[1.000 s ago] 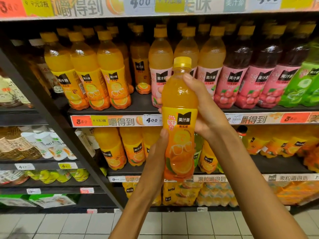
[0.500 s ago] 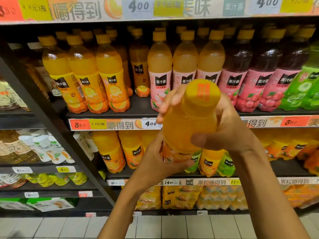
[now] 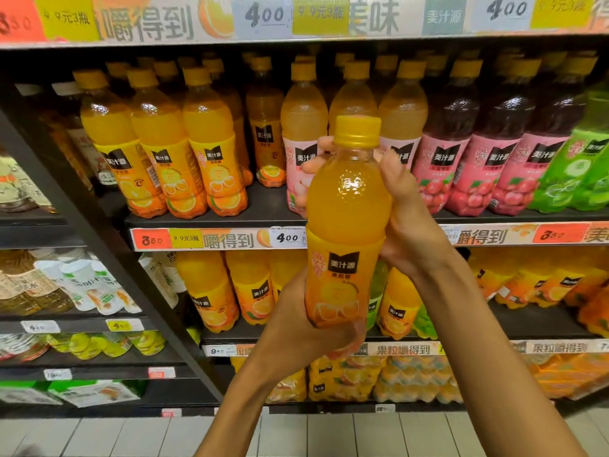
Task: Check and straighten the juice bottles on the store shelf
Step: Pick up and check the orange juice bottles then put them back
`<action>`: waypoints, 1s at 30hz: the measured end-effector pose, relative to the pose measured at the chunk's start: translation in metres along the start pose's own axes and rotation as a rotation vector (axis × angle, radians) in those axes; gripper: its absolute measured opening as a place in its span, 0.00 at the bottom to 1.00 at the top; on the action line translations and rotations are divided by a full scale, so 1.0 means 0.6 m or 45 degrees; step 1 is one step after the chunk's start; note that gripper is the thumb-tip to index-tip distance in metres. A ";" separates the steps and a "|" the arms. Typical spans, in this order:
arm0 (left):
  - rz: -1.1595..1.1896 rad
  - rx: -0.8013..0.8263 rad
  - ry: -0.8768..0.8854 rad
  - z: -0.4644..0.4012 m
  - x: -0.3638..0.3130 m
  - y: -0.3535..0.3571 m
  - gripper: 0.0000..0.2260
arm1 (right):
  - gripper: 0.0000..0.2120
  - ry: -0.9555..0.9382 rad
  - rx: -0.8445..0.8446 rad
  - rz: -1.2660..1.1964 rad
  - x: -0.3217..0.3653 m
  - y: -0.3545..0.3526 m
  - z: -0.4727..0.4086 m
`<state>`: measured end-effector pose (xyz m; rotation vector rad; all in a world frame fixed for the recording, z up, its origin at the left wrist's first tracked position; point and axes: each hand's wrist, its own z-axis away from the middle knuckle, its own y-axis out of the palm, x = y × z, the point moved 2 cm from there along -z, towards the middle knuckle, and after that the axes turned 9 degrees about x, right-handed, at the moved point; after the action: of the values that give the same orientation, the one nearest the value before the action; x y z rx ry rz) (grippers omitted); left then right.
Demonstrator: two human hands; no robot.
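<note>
I hold an orange juice bottle [image 3: 346,219] with a yellow cap upright in front of the shelf, label facing me. My left hand [image 3: 296,328] cups its base from below. My right hand [image 3: 408,219] wraps its upper body from the right and behind. On the shelf behind stand rows of orange juice bottles [image 3: 184,153], pale bottles with pink labels [image 3: 303,127], dark red bottles [image 3: 461,143] and green bottles [image 3: 586,166]. There is a gap in the front row between the orange bottles and the pink-labelled ones.
The shelf edge [image 3: 214,239] carries price tags. A lower shelf [image 3: 534,324] holds more orange bottles, and packs of juice [image 3: 379,377] sit beneath. A dark upright post [image 3: 108,252] divides off another shelving bay at the left with cartons and pouches. Tiled floor [image 3: 329,433] lies below.
The bottle was tipped with its cap toward me half a second ago; it is back upright. My left hand has moved from its side to under its base.
</note>
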<state>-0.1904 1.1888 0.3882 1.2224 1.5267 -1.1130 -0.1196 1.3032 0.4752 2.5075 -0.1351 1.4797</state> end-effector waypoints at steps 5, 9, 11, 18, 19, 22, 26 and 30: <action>0.276 0.011 -0.162 0.014 0.002 0.014 0.38 | 0.13 0.192 -0.142 -0.233 -0.021 -0.009 -0.013; 0.550 -0.023 -0.288 0.022 0.003 0.020 0.44 | 0.09 0.309 -0.364 -0.224 -0.039 -0.020 -0.012; 0.561 -0.074 -0.308 0.024 0.002 0.019 0.35 | 0.08 0.350 -0.446 -0.176 -0.042 -0.025 -0.010; 0.984 -0.138 -0.331 0.025 -0.006 0.020 0.25 | 0.14 0.395 -0.477 -0.379 -0.050 -0.032 -0.008; 1.120 -0.085 -0.320 0.025 -0.009 0.021 0.27 | 0.14 0.401 -0.482 -0.436 -0.053 -0.033 -0.007; 1.465 0.095 -0.295 0.023 -0.014 0.031 0.31 | 0.20 0.456 -0.449 -0.702 -0.065 -0.025 -0.006; 1.214 0.068 -0.318 0.025 0.001 0.032 0.32 | 0.16 0.410 -0.427 -0.649 -0.065 -0.027 -0.014; 0.783 -0.152 -0.322 0.024 0.004 0.014 0.26 | 0.13 0.426 -0.462 -0.311 -0.051 -0.042 -0.019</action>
<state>-0.1812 1.1762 0.3816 1.2894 0.9157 -0.7190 -0.1393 1.3290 0.4504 1.8942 -0.0335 1.5812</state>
